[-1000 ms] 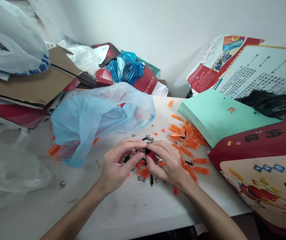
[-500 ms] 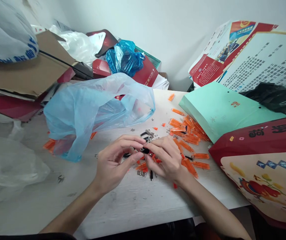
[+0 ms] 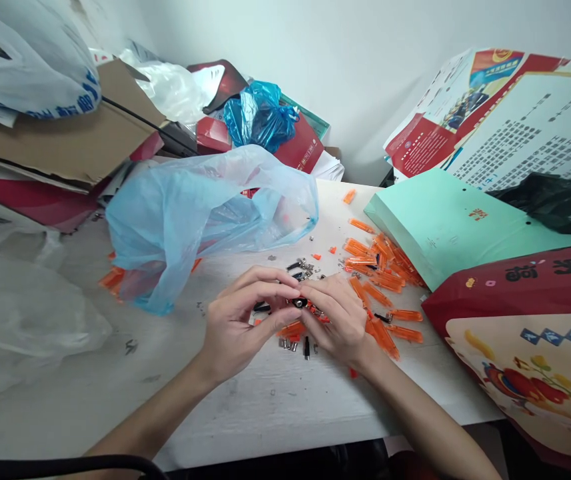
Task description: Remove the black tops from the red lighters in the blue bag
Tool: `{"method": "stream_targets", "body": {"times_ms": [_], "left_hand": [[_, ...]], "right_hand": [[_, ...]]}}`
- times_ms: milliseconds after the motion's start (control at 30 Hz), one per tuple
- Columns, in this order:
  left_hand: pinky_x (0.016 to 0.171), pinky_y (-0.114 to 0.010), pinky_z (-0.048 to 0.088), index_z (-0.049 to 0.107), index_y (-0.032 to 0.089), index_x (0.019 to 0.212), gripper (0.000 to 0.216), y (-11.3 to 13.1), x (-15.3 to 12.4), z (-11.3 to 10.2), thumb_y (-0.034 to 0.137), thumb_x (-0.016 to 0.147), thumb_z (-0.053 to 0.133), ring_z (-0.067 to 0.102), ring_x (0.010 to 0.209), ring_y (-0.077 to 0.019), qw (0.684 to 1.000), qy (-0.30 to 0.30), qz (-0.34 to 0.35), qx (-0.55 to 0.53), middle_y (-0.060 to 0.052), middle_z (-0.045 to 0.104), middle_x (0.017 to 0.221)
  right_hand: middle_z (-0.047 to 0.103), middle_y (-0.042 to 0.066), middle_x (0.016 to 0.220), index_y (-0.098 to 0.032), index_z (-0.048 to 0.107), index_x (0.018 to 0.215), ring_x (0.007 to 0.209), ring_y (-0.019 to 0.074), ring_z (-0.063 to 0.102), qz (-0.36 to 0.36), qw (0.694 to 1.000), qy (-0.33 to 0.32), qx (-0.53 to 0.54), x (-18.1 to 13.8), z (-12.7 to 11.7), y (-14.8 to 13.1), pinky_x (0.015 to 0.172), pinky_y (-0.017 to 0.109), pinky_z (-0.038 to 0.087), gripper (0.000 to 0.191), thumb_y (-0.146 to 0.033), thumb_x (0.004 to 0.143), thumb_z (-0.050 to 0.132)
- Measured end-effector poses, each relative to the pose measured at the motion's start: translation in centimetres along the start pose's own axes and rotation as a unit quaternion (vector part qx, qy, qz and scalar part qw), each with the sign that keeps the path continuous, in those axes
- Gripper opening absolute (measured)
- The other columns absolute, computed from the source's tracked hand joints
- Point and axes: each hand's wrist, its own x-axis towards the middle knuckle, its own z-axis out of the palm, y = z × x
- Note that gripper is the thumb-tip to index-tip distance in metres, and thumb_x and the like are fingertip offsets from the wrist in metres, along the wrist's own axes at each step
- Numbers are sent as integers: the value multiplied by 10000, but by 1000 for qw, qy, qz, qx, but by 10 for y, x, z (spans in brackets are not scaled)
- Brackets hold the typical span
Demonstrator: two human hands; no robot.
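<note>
Left hand (image 3: 240,320) and right hand (image 3: 338,317) pinch a black piece (image 3: 300,303), left of a green bag (image 3: 445,227) with unreadable red print (image 3: 478,214) and a red bag (image 3: 470,293) bearing dark characters (image 3: 522,274).

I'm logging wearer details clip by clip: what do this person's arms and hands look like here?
Both the left hand and right hand are ungloved, with no ring, watch or bracelet visible. The forearms show no sleeves or markings. A smooth black band crosses the bottom left edge; I can't tell whether it is worn.
</note>
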Motion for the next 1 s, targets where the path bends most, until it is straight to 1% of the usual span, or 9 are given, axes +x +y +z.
{"method": "stream_targets", "body": {"times_ms": [300, 400, 467, 533, 600, 633, 800, 933, 1000], "left_hand": [[725, -306, 613, 797, 265, 1099, 184, 3, -1, 1, 175, 939, 788, 704, 889, -178, 1000, 3, -17, 7, -64, 723, 1092], [711, -290, 596, 765, 244, 1110, 136, 3, -1, 2, 230, 977, 739, 668, 881, -170, 998, 19, -64, -19, -71, 698, 1119], [702, -280, 580, 743, 230, 1131, 152, 2, 0, 2, 310, 1022, 674, 637, 846, -164, 991, 42, -127, -24, -67, 692, 1073], [710, -282, 577, 741, 213, 1150, 250, -1, 2, 3, 401, 1055, 605, 642, 850, -178, 979, 44, -196, -29, -73, 711, 1037], [746, -299, 600, 745, 208, 1196, 326, -5, 2, 6, 455, 1060, 581, 690, 930, -214, 967, 4, -251, -49, -93, 749, 1091], [791, -313, 619, 743, 214, 1232, 341, -6, 1, 8, 462, 1053, 592, 711, 1002, -237, 961, -25, -268, -64, -101, 760, 1158], [1061, -415, 609, 751, 265, 1320, 347, -7, -9, 22, 436, 1053, 612, 736, 1176, -280, 948, -104, -281, -111, -73, 796, 1240], [959, -448, 673, 792, 245, 1270, 342, -4, -13, 28, 439, 1046, 621, 789, 1044, -292, 932, -99, -308, -166, -85, 832, 1098], [878, -434, 703, 811, 235, 1233, 345, -4, -11, 28, 453, 1040, 626, 792, 1044, -304, 923, -93, -321, -189, -100, 833, 1058]], "right_hand": [[818, 101, 1058, -210, 658, 1324, 875, 226, 770, 9, 1000, -4, 13, -1, 0, -3, 703, 368, 576, 345, -120, 991, 649], [789, 79, 1045, -236, 673, 1203, 891, 217, 745, 139, 983, 9, 118, 3, 1, -7, 760, 373, 596, 211, -189, 997, 656], [717, 50, 924, -239, 637, 1074, 776, 199, 683, 297, 910, 17, 289, 8, 1, -8, 688, 359, 585, 88, -291, 1012, 602], [534, -10, 723, -246, 549, 925, 585, 172, 516, 413, 779, 16, 472, 14, 0, -7, 546, 326, 499, 165, -375, 1010, 488], [320, -62, 622, -263, 429, 805, 497, 152, 312, 458, 676, 27, 577, 19, -3, -4, 476, 301, 385, 223, -400, 981, 414], [250, -75, 605, -269, 374, 771, 488, 147, 241, 465, 653, 39, 596, 20, -4, -2, 467, 295, 343, 243, -403, 971, 403], [170, -91, 557, -273, 240, 728, 462, 138, 131, 455, 638, 58, 618, 20, -7, 3, 449, 297, 249, 357, -451, 966, 437], [192, -85, 538, -267, 248, 706, 469, 140, 135, 467, 580, 69, 663, 18, -6, 7, 463, 293, 234, 355, -449, 891, 491], [203, -82, 532, -270, 258, 698, 475, 144, 139, 478, 571, 71, 664, 18, -6, 8, 474, 296, 239, 353, -452, 857, 515]]}}
